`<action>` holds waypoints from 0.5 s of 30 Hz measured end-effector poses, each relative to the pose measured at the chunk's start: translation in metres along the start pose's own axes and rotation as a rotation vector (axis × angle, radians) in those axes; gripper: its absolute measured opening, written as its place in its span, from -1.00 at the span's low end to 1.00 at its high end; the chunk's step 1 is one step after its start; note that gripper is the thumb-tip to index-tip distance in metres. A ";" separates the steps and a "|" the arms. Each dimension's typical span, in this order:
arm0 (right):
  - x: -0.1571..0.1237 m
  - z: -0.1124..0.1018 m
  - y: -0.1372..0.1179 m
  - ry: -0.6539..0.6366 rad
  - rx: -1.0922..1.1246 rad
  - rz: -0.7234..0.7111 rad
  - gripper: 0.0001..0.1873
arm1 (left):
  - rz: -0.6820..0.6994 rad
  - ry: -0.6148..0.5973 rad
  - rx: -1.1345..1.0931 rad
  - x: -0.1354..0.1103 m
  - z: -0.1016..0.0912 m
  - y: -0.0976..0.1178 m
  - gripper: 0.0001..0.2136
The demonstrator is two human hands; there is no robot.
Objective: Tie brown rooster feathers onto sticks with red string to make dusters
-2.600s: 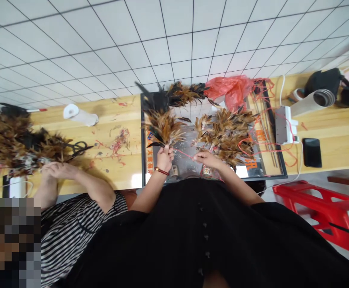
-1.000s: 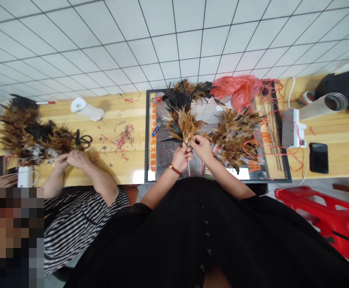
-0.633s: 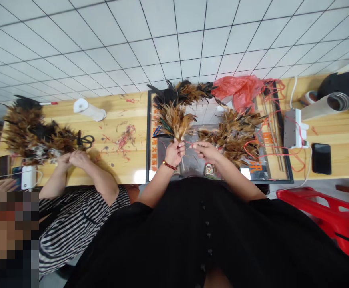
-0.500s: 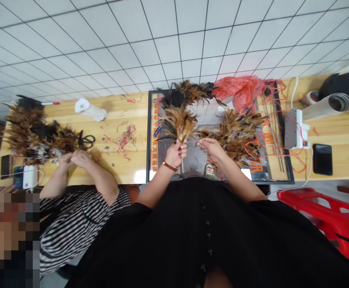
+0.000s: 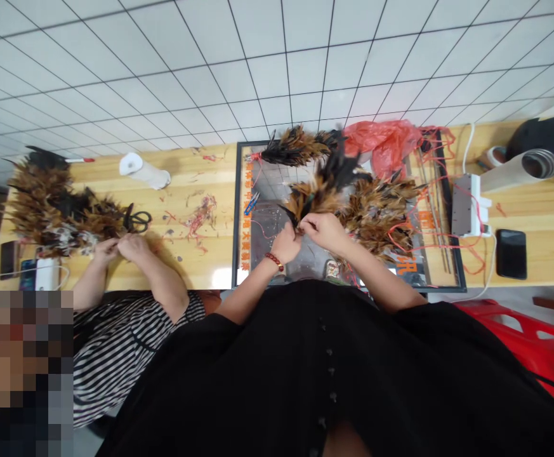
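A bunch of brown and black feathers (image 5: 317, 193) leans to the right above my hands, its black tips blurred. My left hand (image 5: 286, 245), with a red bead bracelet at the wrist, is closed at the base of the bunch. My right hand (image 5: 328, 232) is pinched at the same base, fingertips touching those of the left. The stem ends are hidden by my fingers. Just right of my right hand lies a large pile of brown feathers (image 5: 376, 212). Behind, a finished-looking dark feather bundle (image 5: 290, 147) lies on the glass-topped frame (image 5: 267, 219).
Blue snips (image 5: 252, 204) lie at the frame's left side. A red plastic bag (image 5: 384, 143), red string (image 5: 398, 236), a power strip (image 5: 466, 204) and a phone (image 5: 511, 254) are to the right. At left, a co-worker's hands (image 5: 119, 247) work beside feathers (image 5: 43, 197) and black scissors (image 5: 138, 219).
The feather bunch has swung from upright to leaning right. My right hand has moved left from the stretched red string to the bunch's base; my left hand has shifted slightly right.
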State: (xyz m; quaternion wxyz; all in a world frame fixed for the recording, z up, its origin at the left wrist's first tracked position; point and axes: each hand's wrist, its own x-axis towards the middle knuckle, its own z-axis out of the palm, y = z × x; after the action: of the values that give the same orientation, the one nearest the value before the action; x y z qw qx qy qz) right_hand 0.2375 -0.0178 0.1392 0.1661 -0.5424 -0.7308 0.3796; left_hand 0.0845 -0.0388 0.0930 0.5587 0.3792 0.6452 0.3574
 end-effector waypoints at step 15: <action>0.047 -0.022 0.005 -0.205 -0.129 -0.134 -0.86 | 0.202 -0.218 0.135 0.007 -0.040 0.011 -0.76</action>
State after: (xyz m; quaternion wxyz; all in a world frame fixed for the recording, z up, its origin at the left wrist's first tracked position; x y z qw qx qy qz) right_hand 0.2386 0.0341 0.1417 0.0803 -0.4604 -0.8013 0.3735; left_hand 0.0452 -0.0288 0.1040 0.5599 0.5155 0.5618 0.3243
